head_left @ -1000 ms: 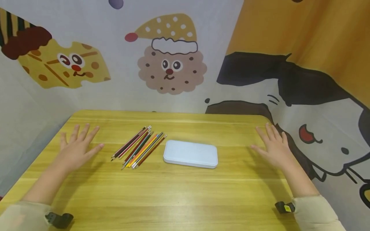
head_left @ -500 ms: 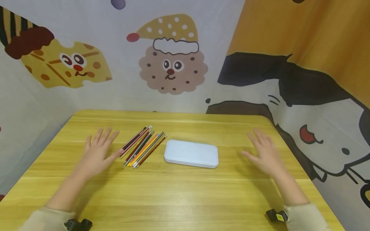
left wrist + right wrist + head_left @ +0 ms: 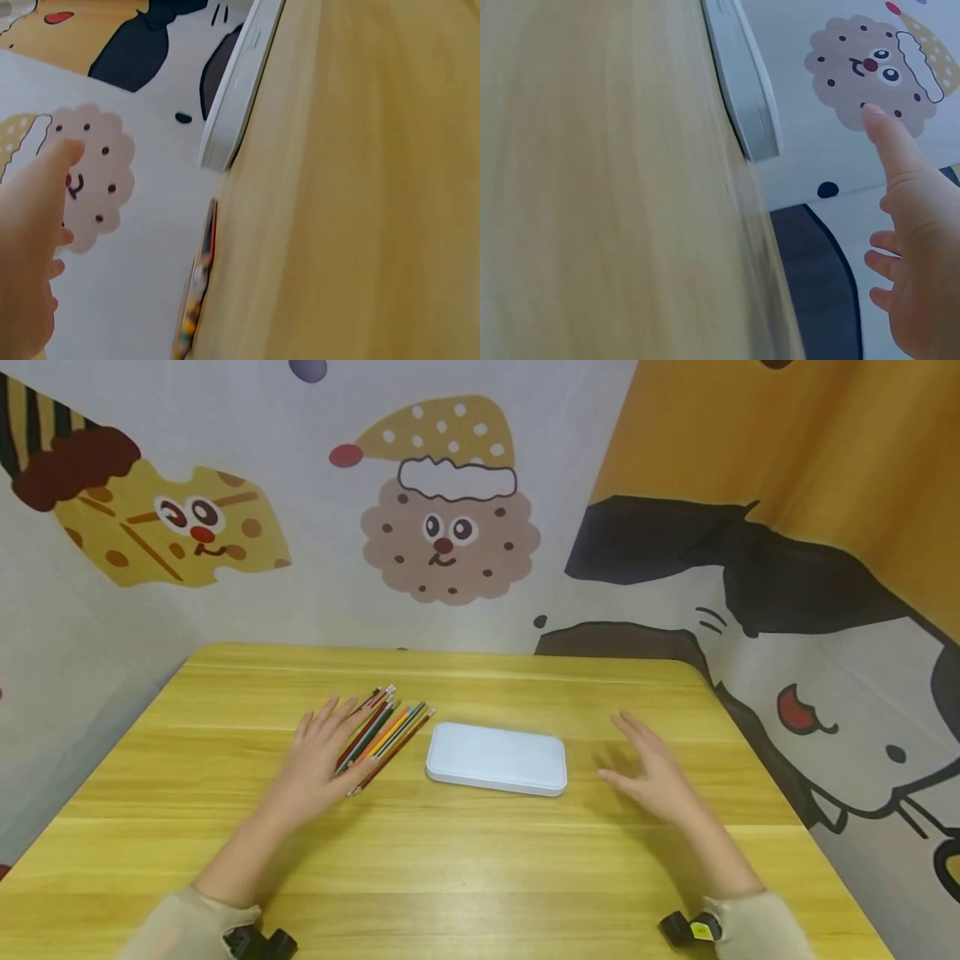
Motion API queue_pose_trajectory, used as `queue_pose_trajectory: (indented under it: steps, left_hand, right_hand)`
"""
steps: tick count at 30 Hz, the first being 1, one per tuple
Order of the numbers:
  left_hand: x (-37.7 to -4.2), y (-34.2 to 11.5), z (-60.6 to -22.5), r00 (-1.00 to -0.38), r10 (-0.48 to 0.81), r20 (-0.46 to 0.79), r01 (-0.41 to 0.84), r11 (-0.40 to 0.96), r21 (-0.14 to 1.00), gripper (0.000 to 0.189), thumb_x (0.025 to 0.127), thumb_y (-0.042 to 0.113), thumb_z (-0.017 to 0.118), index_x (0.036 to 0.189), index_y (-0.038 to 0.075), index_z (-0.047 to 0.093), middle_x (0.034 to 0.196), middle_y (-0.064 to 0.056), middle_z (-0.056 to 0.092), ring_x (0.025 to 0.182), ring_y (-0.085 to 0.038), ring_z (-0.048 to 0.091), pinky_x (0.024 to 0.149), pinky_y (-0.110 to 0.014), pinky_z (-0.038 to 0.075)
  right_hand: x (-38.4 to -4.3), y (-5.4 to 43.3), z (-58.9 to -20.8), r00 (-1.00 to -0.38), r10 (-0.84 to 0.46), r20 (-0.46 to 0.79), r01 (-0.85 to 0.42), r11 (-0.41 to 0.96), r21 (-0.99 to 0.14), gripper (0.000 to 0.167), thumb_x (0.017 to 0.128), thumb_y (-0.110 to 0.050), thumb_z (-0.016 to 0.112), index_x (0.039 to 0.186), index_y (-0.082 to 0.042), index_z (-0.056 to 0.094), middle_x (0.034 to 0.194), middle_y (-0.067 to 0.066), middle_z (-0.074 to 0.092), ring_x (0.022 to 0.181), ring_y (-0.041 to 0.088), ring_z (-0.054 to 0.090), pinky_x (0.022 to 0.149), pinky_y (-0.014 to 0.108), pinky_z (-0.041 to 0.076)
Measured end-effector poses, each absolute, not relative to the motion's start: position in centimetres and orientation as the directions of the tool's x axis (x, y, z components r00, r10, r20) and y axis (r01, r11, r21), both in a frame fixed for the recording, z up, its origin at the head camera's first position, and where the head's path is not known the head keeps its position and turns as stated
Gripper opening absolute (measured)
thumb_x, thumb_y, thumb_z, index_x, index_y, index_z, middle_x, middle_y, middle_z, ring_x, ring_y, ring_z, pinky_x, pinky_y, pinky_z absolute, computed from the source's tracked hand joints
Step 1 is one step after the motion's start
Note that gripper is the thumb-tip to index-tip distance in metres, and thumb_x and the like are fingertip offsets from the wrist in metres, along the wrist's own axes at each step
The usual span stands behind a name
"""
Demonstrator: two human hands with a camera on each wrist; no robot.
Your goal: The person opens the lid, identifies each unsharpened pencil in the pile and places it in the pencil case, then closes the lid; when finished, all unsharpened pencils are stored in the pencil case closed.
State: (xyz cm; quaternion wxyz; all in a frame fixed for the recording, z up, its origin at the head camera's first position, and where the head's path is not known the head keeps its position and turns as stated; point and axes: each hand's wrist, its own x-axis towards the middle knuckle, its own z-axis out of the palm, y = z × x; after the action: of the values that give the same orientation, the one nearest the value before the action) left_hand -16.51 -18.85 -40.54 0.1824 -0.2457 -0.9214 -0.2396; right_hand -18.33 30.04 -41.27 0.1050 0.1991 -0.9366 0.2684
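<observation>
A loose bundle of pencils (image 3: pixel 386 731) in several colours lies slantwise on the table, left of a white rectangular case (image 3: pixel 497 758) with rounded corners. My left hand (image 3: pixel 318 766) is over the left side of the bundle in the head view, fingers spread, and hides part of it. In the left wrist view that hand (image 3: pixel 30 232) is above the table surface, apart from the pencils (image 3: pixel 196 289). To the right of the case, my right hand (image 3: pixel 651 774) hovers with extended fingers and holds nothing. The case (image 3: pixel 742 82) appears shut; its contents are hidden.
The wooden table (image 3: pixel 465 877) has a rounded far right corner. Behind it hangs a cloth (image 3: pixel 315 610) printed with cartoon figures. Small black devices are strapped at both sleeves, one at the left cuff (image 3: pixel 258 943) and one at the right cuff (image 3: pixel 690 929).
Both hands have moved inward: the left one rightward over the pencils, the right one leftward toward the case. The pencils and case have stayed in place.
</observation>
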Motion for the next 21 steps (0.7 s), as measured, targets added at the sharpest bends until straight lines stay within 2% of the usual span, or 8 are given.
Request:
queue_pose_trajectory:
  steps: [8, 13, 21]
  left_hand:
    - [-16.9, -16.0, -40.9, -0.792, 0.417, 0.446, 0.589, 0.714, 0.379, 0.071, 0.091, 0.039, 0.062, 0.152, 0.022, 0.028, 0.156, -0.008, 0.023, 0.143, -0.031, 0.008, 0.11, -0.059, 0.003]
    - [-17.2, -14.4, -41.3, -0.775, 0.453, 0.441, 0.613, 0.71, 0.346, 0.071, 0.091, 0.038, 0.063, 0.15, 0.013, 0.033, 0.155, -0.009, 0.025, 0.143, -0.028, 0.011, 0.113, -0.053, 0.003]
    - [-17.7, -11.9, -41.8, -0.726, 0.527, 0.441, 0.674, 0.673, 0.305, 0.067, 0.089, 0.039, 0.066, 0.144, 0.009, 0.042, 0.152, -0.009, 0.031, 0.141, -0.03, 0.02, 0.113, -0.05, 0.006]
  right_hand:
    - [-18.6, 28.8, -42.5, -0.916, -0.324, 0.238, -0.402, 0.715, -0.572, 0.095, 0.077, -0.033, 0.081, 0.151, -0.008, 0.027, 0.152, 0.02, 0.025, 0.136, 0.043, 0.024, 0.105, 0.063, 0.021]
    - [-18.8, 28.2, -43.3, -0.922, -0.331, 0.202, -0.382, 0.687, -0.618, 0.097, 0.075, -0.037, 0.082, 0.15, -0.009, 0.027, 0.152, 0.02, 0.027, 0.136, 0.042, 0.026, 0.107, 0.06, 0.021]
    - [-19.2, 27.1, -44.5, -0.913, -0.368, 0.175, -0.388, 0.651, -0.653, 0.102, 0.071, -0.037, 0.084, 0.149, -0.005, 0.028, 0.151, 0.022, 0.028, 0.136, 0.042, 0.026, 0.107, 0.059, 0.02]
